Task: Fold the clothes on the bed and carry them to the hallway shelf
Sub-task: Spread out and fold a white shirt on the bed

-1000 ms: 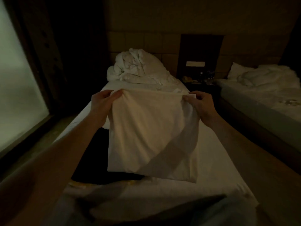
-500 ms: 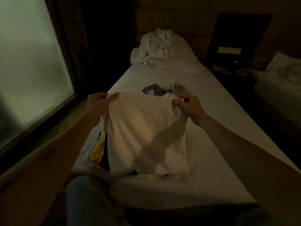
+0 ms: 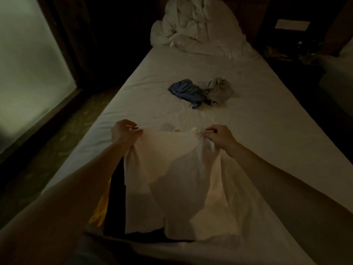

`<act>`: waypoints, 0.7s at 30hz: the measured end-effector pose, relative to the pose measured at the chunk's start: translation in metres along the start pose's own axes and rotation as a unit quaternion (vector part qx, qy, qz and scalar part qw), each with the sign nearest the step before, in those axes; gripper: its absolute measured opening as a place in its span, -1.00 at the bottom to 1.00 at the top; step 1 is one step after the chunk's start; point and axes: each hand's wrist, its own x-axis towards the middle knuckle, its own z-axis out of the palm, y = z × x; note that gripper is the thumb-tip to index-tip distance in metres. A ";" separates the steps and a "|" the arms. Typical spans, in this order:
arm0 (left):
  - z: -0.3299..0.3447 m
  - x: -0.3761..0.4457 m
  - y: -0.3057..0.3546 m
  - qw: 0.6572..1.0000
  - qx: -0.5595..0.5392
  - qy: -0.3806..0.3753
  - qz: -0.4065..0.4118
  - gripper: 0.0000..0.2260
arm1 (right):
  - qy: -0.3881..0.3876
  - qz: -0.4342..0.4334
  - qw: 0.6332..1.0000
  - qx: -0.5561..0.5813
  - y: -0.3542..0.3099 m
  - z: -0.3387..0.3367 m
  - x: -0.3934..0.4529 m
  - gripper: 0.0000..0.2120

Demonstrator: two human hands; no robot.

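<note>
A white garment [image 3: 172, 180] is lying stretched lengthwise along the near half of a bed [image 3: 267, 119], its far edge being held just above the sheet by a person leaning over the foot of the mattress in a dimly lit room. The left hand [image 3: 124, 131] is pinching the garment's far left corner between thumb and curled fingers [image 3: 133, 129], while the right hand [image 3: 221, 135] is pinching the far right corner the same way, the cloth bunching slightly under that grip. Both bare forearms are reaching in from the bottom corners of the view, and their shadows are falling across the pale fabric. Beneath the white garment's left and near edges a dark garment [image 3: 115, 199] is showing, and a strip of yellow cloth [image 3: 102, 209] is peeking out beside it at the mattress edge. Farther up the bed, well apart from the hands, a crumpled blue garment [image 3: 186, 91] is lying touching a crumpled grey garment [image 3: 219, 90]. At the head of the bed a heaped white duvet [image 3: 194, 27] is sitting against the dark wall. A large frosted window [image 3: 28, 69] is glowing faintly on the left, above a patterned floor [image 3: 63, 142], and the edge of a second bed [image 3: 338, 73] is just showing at far right.
</note>
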 end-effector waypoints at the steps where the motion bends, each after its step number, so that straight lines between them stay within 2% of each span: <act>1: 0.005 0.002 0.001 0.998 0.054 0.001 0.026 -0.71 | -0.004 -0.004 1.000 -0.006 0.002 0.005 0.002 -0.69; 3: 0.015 -0.002 0.008 0.967 0.228 0.013 0.116 -0.60 | 0.010 -0.038 0.998 -0.050 0.005 0.013 0.002 -0.65; 5: 0.024 -0.018 0.024 0.888 0.387 0.042 0.245 -0.50 | 0.070 -0.125 0.979 -0.144 0.003 0.018 -0.008 -0.60; 7: 0.034 -0.047 0.044 0.815 0.449 0.053 0.363 -0.49 | 0.116 -0.238 0.935 -0.235 0.000 0.021 -0.027 -0.55; 8: 0.043 -0.060 0.046 0.803 0.449 0.034 0.390 -0.49 | 0.111 -0.288 0.911 -0.273 -0.001 0.023 -0.037 -0.51; 10: 0.062 -0.095 0.044 0.817 0.434 -0.014 0.380 -0.45 | 0.063 -0.350 0.873 -0.333 0.001 0.030 -0.055 -0.45; 12: 0.079 -0.123 0.028 0.822 0.450 -0.068 0.342 -0.40 | 0.007 -0.367 0.857 -0.363 0.007 0.040 -0.066 -0.42; 14: 0.087 -0.134 0.003 0.835 0.453 -0.091 0.299 -0.39 | -0.038 -0.344 0.858 -0.379 0.015 0.049 -0.073 -0.38; 17: 0.072 -0.128 -0.021 0.856 0.447 -0.061 0.253 -0.27 | -0.050 -0.295 0.865 -0.402 0.023 0.055 -0.076 -0.36; 21: 0.046 -0.110 -0.033 0.834 0.465 -0.075 0.288 -0.27 | -0.047 -0.270 0.870 -0.410 0.028 0.060 -0.077 -0.34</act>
